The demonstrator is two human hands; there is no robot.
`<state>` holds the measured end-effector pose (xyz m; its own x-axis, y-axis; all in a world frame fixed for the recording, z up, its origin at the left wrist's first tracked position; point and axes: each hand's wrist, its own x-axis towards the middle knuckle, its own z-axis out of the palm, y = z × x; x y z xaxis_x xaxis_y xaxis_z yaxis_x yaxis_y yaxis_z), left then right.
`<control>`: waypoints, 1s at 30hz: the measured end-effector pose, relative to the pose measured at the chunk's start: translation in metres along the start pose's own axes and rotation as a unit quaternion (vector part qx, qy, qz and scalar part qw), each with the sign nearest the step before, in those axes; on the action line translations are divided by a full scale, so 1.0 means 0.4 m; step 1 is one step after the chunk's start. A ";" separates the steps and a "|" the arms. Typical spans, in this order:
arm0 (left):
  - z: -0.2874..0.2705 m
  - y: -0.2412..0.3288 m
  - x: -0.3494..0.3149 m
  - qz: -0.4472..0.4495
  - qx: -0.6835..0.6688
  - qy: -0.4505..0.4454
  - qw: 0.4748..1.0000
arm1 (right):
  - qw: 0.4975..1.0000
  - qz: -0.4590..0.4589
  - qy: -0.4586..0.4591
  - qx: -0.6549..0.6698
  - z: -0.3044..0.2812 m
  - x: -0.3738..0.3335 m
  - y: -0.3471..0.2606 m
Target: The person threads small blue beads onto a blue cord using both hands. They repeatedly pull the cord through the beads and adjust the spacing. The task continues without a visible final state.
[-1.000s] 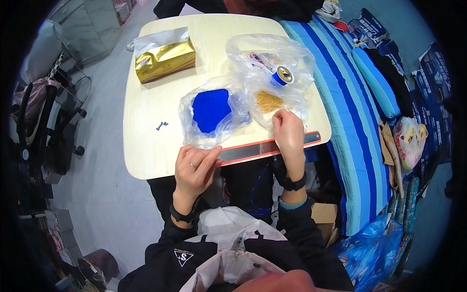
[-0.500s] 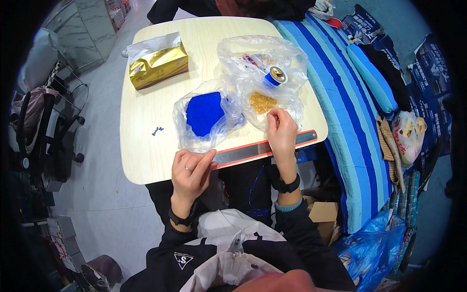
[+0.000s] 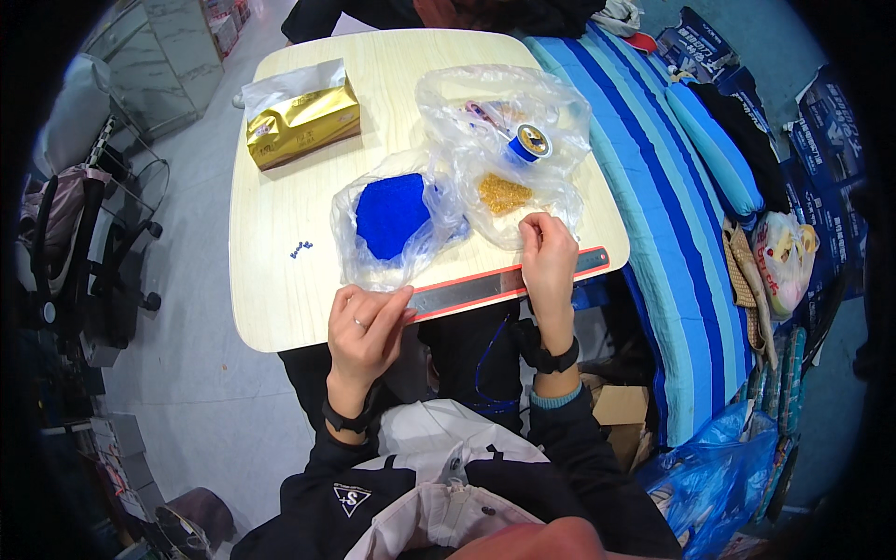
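Note:
My left hand point(image 3: 361, 327) is closed in a pinch at the left end of a ruler point(image 3: 467, 292) with red edges, which lies along the table's near edge. What its fingertips hold is too small to make out. My right hand point(image 3: 549, 257), also pinched, is over the ruler's right part, just below a plastic bag of gold beads point(image 3: 504, 193); anything between its fingers is hidden. Blue beads point(image 3: 392, 217) fill an open clear bag above my left hand. A spool point(image 3: 530, 143) with a blue side rests on the plastic behind the gold beads.
Several loose blue beads point(image 3: 301, 249) lie on the table point(image 3: 280, 303) at left. A gold tissue pack point(image 3: 303, 121) stands far left. Blue thread point(image 3: 482, 364) hangs below the near edge. At right is a striped blue mattress point(image 3: 672, 233); someone in dark clothes is beyond the table.
My right hand has shifted slightly to the right along the ruler and a little nearer. The left hand keeps its pinch at the ruler's left end.

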<state>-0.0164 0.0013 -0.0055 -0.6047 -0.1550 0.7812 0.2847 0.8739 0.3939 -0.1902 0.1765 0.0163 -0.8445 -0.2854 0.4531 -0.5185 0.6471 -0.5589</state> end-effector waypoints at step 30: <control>-0.008 0.003 0.000 -0.017 -0.016 0.010 1.000 | 0.940 0.067 -0.005 0.334 0.003 -0.063 -0.044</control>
<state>-0.0138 0.0008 -0.0035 -0.5993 -0.1934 0.7768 0.2882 0.8532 0.4347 -0.1600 0.1714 0.0139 -0.9077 -0.2415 0.3433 -0.3734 0.0909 -0.9232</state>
